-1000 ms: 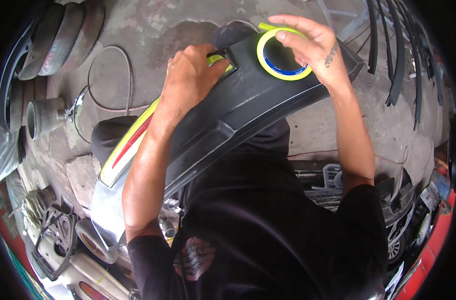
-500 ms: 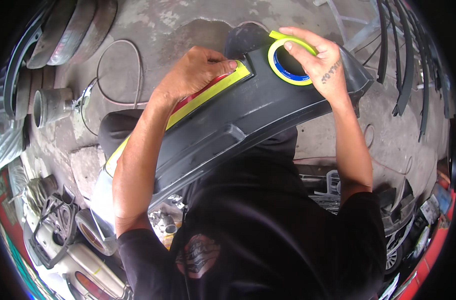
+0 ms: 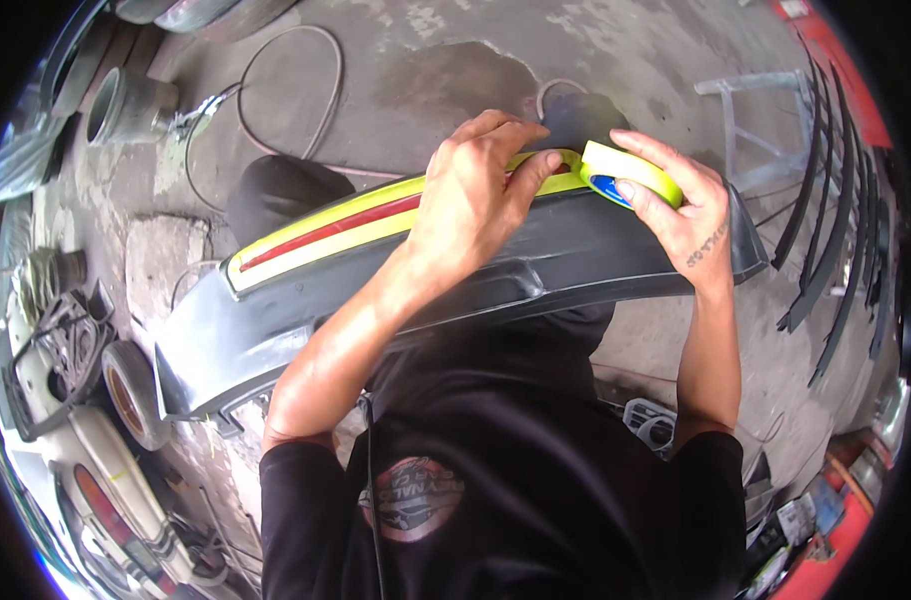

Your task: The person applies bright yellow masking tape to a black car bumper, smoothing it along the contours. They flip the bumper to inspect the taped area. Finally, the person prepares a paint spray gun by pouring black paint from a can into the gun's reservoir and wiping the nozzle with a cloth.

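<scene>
A long, curved dark grey car body panel (image 3: 595, 250) lies across my lap. Set into it is a narrow red strip (image 3: 330, 233), framed by yellow-green masking tape (image 3: 320, 251). My right hand (image 3: 695, 205) grips the masking tape roll (image 3: 630, 172) near the strip's right end, fingers above and thumb below; its blue inner core partly shows. From the roll, tape runs onto the panel beside the red strip. My left hand (image 3: 475, 195) hovers over the strip's right part, thumb and fingers apart, the thumb close to the tape. It covers part of the strip.
A hose (image 3: 340, 90) coils on the concrete floor ahead. Long black trim strips (image 3: 825, 200) hang at the right, next to a grey metal frame (image 3: 755, 95). At the left are a grey bucket-like container (image 3: 130, 105), a wheel (image 3: 135, 395) and a beige bumper (image 3: 105, 490).
My left hand has lifted from the tape and spread its thumb. The right hand has tilted the roll and brought it down to the strip's right end. The view has shifted, and the panel lies flatter.
</scene>
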Tool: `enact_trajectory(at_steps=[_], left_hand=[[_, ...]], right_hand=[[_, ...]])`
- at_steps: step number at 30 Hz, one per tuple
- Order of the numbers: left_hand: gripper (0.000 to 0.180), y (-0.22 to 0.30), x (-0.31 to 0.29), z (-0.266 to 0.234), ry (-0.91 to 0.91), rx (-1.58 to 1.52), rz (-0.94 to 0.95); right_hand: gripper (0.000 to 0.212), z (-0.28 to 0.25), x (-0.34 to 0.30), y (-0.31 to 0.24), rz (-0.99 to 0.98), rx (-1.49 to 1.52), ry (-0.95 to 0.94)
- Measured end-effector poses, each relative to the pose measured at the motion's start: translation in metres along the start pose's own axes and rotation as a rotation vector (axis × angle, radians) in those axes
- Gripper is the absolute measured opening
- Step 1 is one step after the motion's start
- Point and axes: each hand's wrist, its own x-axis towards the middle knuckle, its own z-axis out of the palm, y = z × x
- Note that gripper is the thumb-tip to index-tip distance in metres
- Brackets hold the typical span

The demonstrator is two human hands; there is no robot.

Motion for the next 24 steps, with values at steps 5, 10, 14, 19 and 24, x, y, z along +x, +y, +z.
enact_trajectory(at_steps=[5,10,14,19,24], left_hand=[[0.028,0.012,-0.026,-0.031,-0.015,-0.507,-0.366],[0.022,-0.006,-0.052,-0.049,0.038,-0.399,-0.353],[0.018,-0.013,-0.076,-0.059,0.163,-0.433,-0.348],[0.013,-0.022,-0.109,-0.075,0.303,-0.325,-0.363],[0.028,-0.03,-0.134,-0.109,0.535,0.055,-0.309]], right_hand=[[0.044,0.028,0.022,-0.017,-0.174,-0.019,-0.153],[0.047,0.061,0.038,-0.038,-0.275,0.021,-0.275],[0.05,0.076,0.045,-0.047,-0.297,-0.016,-0.375],[0.052,0.091,0.053,-0.054,-0.372,0.053,-0.489],[0.045,0.096,0.067,-0.068,-0.271,0.039,-0.517]])
